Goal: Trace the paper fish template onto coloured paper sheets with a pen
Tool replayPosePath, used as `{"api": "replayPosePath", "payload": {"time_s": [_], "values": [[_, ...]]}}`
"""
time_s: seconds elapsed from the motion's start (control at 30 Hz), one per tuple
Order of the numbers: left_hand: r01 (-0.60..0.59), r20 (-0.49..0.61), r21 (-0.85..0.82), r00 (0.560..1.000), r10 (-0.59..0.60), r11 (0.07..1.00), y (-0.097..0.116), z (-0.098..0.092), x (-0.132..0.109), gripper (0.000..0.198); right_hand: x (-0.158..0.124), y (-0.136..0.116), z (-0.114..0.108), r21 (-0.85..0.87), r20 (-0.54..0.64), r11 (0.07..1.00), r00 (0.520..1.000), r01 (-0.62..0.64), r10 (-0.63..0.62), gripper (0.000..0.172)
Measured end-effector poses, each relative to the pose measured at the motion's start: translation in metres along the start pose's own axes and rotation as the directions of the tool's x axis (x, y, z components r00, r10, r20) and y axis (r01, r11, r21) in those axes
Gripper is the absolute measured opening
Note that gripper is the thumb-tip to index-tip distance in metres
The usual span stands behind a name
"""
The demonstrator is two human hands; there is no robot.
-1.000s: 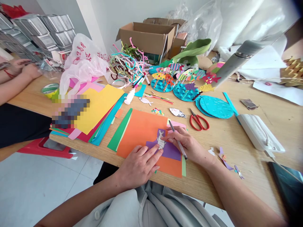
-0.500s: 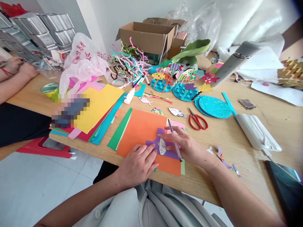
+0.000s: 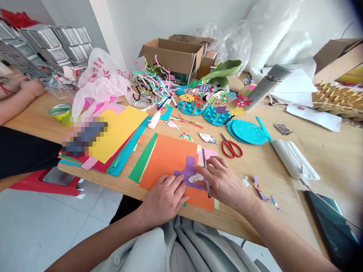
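Fish cutout (image 3: 195, 177): flat on the purple paper (image 3: 191, 165), partly under the right hand (image 3: 219, 175); likely feather-light and easily creased, best taken by its edges (one end is hidden).
Purple paper: atop the orange sheet (image 3: 167, 151); probably limp, best pinned flat.
Left hand (image 3: 166, 196): fingers extended, resting on the paper, grasping nothing.
Right hand: curled around the pen (image 3: 206, 166), fingertips at the cutout.

Red characters (image 3: 100, 67) mark the white plastic bag (image 3: 90, 94), too crumpled and blurred to read with certainty
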State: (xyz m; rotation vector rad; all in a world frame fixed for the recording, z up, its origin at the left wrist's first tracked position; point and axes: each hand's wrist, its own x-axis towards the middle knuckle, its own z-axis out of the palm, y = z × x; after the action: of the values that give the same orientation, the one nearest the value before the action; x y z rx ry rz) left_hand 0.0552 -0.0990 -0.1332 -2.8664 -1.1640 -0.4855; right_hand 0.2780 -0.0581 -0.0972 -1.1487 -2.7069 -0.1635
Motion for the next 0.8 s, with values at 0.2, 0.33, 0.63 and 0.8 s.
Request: {"api": "replayPosePath", "payload": {"time_s": [0.2,0.33,0.63,0.8], "values": [[-0.005,-0.01,0.002,1.0,0.005,1.0,0.0,0.0,0.0,0.034,-0.019,-0.002,0.003,0.082,-0.042,0.987,0.989,-0.14,0.144,0.023],[-0.008,-0.007,-0.016,1.0,0.008,1.0,-0.001,0.0,-0.001,0.034,-0.036,0.004,0.01,0.29,-0.064,0.93,0.964,-0.228,0.257,0.03],[-0.012,-0.019,-0.021,1.0,0.012,1.0,-0.001,0.001,0.0,0.033,-0.045,0.002,0.026,0.477,-0.078,0.834,0.931,-0.279,0.356,0.033],[-0.016,-0.019,-0.02,1.0,0.016,1.0,-0.001,0.001,-0.001,0.033,-0.04,0.0,0.028,0.447,-0.138,0.859,0.929,-0.251,0.343,0.032]]}}
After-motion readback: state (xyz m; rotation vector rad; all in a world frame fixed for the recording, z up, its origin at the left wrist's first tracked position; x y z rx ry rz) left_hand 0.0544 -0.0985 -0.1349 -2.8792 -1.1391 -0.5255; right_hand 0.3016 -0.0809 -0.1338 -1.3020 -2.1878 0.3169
